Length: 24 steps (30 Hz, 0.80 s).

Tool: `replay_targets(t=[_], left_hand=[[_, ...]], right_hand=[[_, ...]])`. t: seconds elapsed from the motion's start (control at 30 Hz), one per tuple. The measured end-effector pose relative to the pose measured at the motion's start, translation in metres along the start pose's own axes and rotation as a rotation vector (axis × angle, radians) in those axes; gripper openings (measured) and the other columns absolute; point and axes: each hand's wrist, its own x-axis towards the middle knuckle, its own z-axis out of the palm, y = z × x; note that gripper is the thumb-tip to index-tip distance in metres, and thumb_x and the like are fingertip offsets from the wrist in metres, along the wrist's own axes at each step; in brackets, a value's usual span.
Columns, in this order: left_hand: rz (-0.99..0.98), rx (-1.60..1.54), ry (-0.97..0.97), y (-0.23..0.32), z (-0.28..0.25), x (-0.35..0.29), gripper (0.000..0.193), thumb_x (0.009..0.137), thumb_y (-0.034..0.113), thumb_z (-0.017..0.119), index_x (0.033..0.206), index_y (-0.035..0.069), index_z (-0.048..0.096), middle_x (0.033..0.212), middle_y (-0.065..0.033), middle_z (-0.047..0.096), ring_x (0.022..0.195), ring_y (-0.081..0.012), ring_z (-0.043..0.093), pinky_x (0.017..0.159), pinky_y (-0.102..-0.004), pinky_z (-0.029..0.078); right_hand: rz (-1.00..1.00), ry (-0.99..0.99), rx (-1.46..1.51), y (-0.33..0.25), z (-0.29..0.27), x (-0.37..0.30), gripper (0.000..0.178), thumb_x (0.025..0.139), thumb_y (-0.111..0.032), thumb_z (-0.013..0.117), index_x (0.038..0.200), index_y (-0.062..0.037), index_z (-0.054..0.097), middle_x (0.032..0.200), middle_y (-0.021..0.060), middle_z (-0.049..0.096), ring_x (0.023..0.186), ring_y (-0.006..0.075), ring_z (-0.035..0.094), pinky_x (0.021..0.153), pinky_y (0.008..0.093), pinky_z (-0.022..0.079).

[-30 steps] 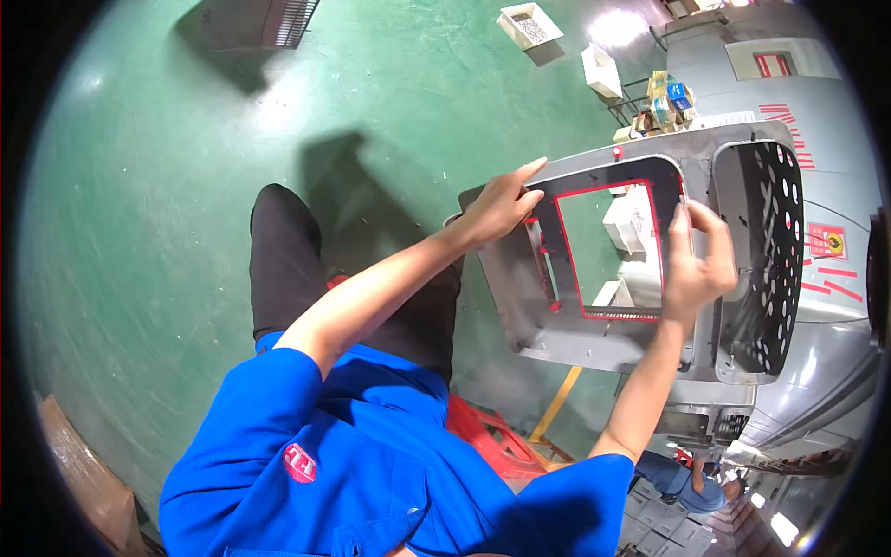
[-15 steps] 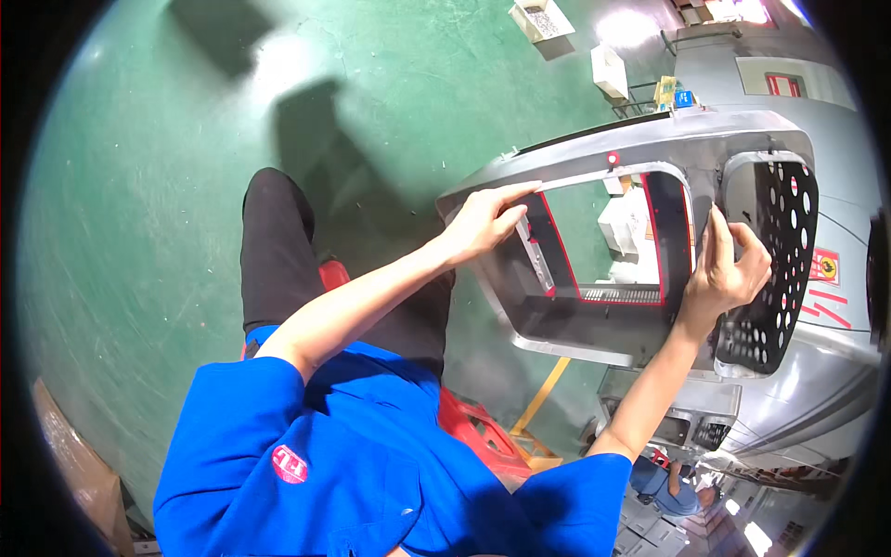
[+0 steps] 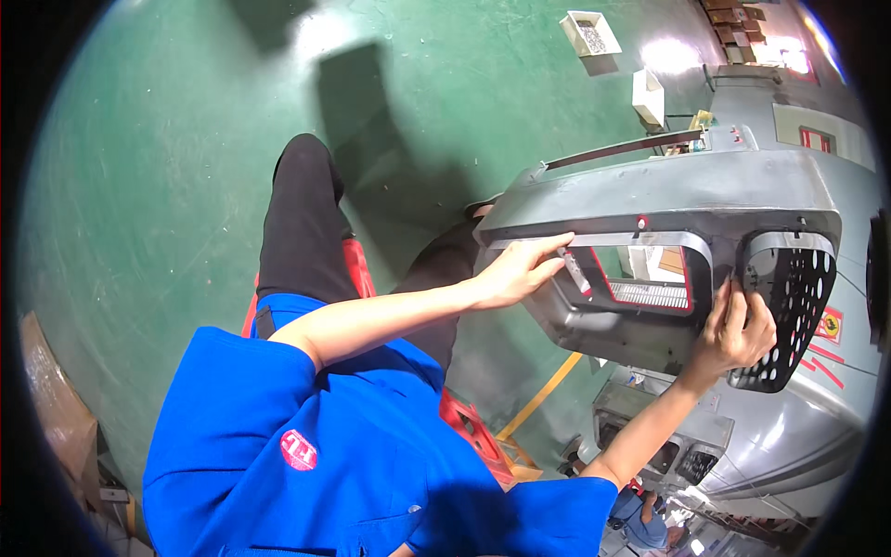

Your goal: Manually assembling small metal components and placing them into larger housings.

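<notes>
A large grey metal housing is held up at the right, tilted, with a wide window opening and a smaller opening beside it. My left hand grips the rim at the window's left corner, thumb and forefinger closed over the edge. My right hand is closed around the divider between the two openings, with its fingertips partly hidden. Next to it, a black perforated panel shows in the smaller opening. Inside the window are a white grille with a red border and a small silver strip.
White bins stand on the green floor beyond the housing. Red plastic seating is beneath me. Another grey housing lies at the lower right, near a co-worker. Wrapped cardboard leans at the far left.
The housing has tipped, so more of its long outer side shows and its openings look narrower. Both hands moved with it, keeping their grip, and sit lower in view.
</notes>
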Motion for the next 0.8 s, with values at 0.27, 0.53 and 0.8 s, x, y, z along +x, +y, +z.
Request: replay_targets(t=[0.27,0.53,0.8], left_hand=[[-0.081,-0.038,-0.095,-0.015,0.011,-0.025,0.052,0.095,0.016,0.048,0.145,0.017,0.032,0.069,0.0017,0.047,0.06,-0.0055,0.042,0.056,-0.0248,0.042],[-0.196,-0.179,0.022,0.026,-0.028,-0.007,0.039,0.095,0.021,0.047,0.132,0.01,0.051,0.058,0.0056,0.042,0.049,-0.0025,0.031,0.044,-0.02,0.024],[-0.196,-0.109,-0.031,0.015,-0.004,-0.03,0.044,0.096,0.016,0.046,0.139,0.011,0.042,0.058,0.0058,0.035,0.049,-0.0042,0.028,0.043,-0.02,0.024]], right_hand=[[-0.019,-0.011,-0.163,0.007,0.013,-0.031,0.014,0.075,-0.026,0.074,0.079,-0.0142,0.067,0.087,0.0023,0.063,0.075,0.022,0.056,0.064,0.0349,0.043],[-0.019,0.086,-0.173,0.012,0.023,-0.046,0.014,0.079,-0.03,0.071,0.091,-0.0236,0.067,0.096,-0.0079,0.065,0.075,0.0148,0.06,0.066,0.0287,0.045],[0.112,0.321,-0.073,-0.003,0.024,-0.062,0.013,0.074,-0.033,0.073,0.083,-0.0247,0.07,0.091,-0.011,0.066,0.077,0.0122,0.059,0.071,0.0271,0.041]])
